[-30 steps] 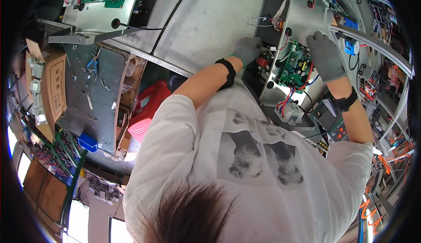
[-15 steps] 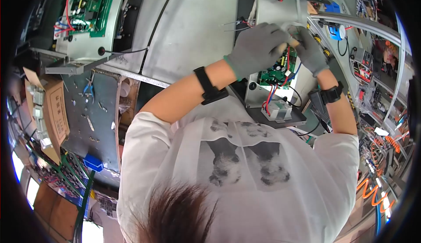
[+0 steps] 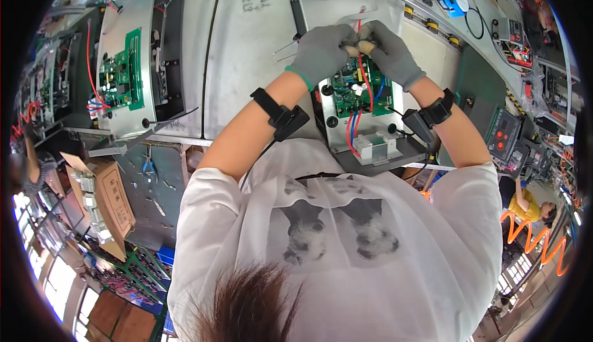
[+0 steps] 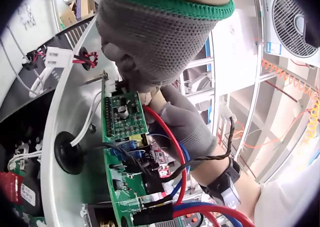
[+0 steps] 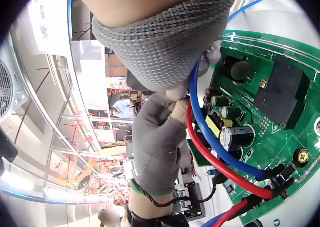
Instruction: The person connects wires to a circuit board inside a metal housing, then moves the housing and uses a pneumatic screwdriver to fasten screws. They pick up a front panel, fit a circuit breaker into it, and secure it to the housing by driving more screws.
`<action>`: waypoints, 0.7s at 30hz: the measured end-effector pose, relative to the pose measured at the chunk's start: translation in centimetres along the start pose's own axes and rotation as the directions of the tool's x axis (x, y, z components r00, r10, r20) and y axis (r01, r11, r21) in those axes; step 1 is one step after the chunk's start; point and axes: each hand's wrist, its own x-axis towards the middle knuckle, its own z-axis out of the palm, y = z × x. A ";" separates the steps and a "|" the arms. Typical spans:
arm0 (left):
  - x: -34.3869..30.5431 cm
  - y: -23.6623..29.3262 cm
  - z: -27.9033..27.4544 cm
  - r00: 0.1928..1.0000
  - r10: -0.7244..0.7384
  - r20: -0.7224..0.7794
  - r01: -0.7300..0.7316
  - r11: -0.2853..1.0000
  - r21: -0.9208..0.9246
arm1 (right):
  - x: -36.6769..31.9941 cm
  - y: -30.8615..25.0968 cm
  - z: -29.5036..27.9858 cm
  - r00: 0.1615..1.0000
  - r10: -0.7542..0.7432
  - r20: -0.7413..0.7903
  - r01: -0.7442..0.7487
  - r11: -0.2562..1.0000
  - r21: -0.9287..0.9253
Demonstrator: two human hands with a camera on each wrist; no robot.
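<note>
Two wires, red wire (image 4: 183,174) and blue wire (image 5: 202,119), join the circuit board (image 5: 270,147); their far ends seem unfastened. Above it, the left hand (image 3: 321,50) pinches the red wire; the right hand (image 3: 391,55) curls, hold unclear.

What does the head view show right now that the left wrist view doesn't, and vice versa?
Head only: the blue-handled pliers and a person in yellow.

Left wrist only: the large round fan and the white plug.

Both: the gloved left hand and right hand, fingertips together at the red wire, and the green circuit board.
</note>
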 end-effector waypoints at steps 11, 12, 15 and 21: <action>0.3 0.7 -0.7 0.994 -0.093 0.063 0.110 0.921 -0.373 | -2.5 -3.5 -0.5 0.979 0.167 -0.116 -0.200 0.888 -0.413; 0.5 1.4 -0.8 0.993 -0.097 0.060 0.108 0.972 -0.211 | -2.8 -3.1 -0.7 0.985 0.105 -0.138 -0.154 0.895 -0.418; 0.9 1.9 -0.4 0.994 0.106 0.037 -0.112 0.974 0.199 | -3.5 -2.1 -0.7 0.983 0.083 -0.166 -0.139 0.922 -0.360; 1.2 2.7 0.6 0.990 0.095 0.109 -0.137 0.860 0.492 | -3.2 -0.8 0.1 0.975 0.125 -0.184 -0.167 0.957 -0.237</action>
